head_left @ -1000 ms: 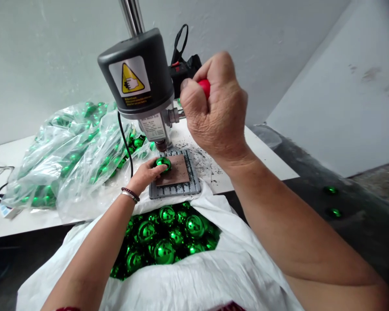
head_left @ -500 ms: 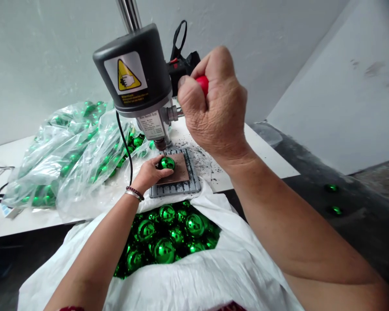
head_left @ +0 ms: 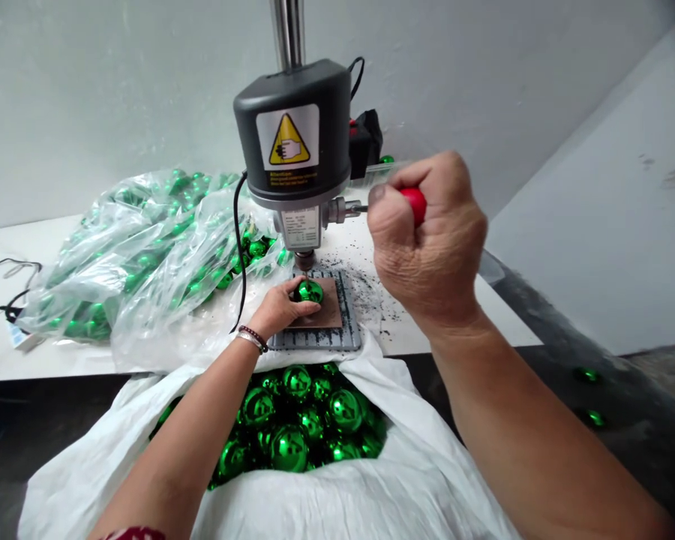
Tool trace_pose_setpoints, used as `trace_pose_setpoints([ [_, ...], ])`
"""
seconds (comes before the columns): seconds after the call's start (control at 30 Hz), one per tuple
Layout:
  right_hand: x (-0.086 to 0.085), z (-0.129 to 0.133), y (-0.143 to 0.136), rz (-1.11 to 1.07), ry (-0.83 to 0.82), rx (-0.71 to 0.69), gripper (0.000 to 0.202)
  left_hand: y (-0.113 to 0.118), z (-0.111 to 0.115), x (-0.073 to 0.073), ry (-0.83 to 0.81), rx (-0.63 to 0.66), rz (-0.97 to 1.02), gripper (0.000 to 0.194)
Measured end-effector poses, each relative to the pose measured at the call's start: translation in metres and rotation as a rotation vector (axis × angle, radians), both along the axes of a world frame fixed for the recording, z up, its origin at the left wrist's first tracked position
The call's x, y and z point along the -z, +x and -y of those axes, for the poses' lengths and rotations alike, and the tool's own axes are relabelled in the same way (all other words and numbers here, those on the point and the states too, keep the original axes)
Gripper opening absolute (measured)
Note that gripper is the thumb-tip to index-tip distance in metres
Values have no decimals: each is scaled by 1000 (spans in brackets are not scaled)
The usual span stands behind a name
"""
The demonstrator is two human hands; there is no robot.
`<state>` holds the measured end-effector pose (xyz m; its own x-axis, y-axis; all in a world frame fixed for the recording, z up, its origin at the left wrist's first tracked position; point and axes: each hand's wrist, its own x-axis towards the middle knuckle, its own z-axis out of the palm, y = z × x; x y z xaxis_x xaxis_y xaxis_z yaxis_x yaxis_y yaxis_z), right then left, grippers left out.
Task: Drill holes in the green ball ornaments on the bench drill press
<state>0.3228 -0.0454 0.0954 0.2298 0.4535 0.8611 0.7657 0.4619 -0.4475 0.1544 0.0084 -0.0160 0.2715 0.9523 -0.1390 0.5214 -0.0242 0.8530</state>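
Note:
My left hand (head_left: 281, 306) grips a shiny green ball ornament (head_left: 310, 292) from its left side, thumb in front and fingers behind. The ornament rests on a brown board (head_left: 331, 309) on the drill press's grey slotted base (head_left: 343, 339). Just above it is the chuck (head_left: 304, 260) of the bench drill (head_left: 292, 135); whether the bit touches the ball I cannot tell. My right hand (head_left: 430, 244) is closed round the red knob (head_left: 414, 206) of the drill's feed lever, to the right of the drill head.
In front, a white sack (head_left: 337, 502) holds many green balls (head_left: 289, 448). Clear plastic bags (head_left: 146, 247) of green balls lie on the white table (head_left: 405, 330) at left. Dark shavings surround the base. A cable (head_left: 237, 255) hangs beside the drill. Two balls lie on the floor at right.
My right hand has lowered with the red knob, and the drill chuck sits lower, nearer the ball. My left hand keeps the ball on the board. The camera view has shifted.

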Motion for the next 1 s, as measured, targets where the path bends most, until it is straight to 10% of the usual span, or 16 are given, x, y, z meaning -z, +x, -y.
trace_pose_setpoints([
  [1.0, 70, 1, 1, 146, 232, 49, 5, -6, 1, 8, 45, 47, -3, 59],
])
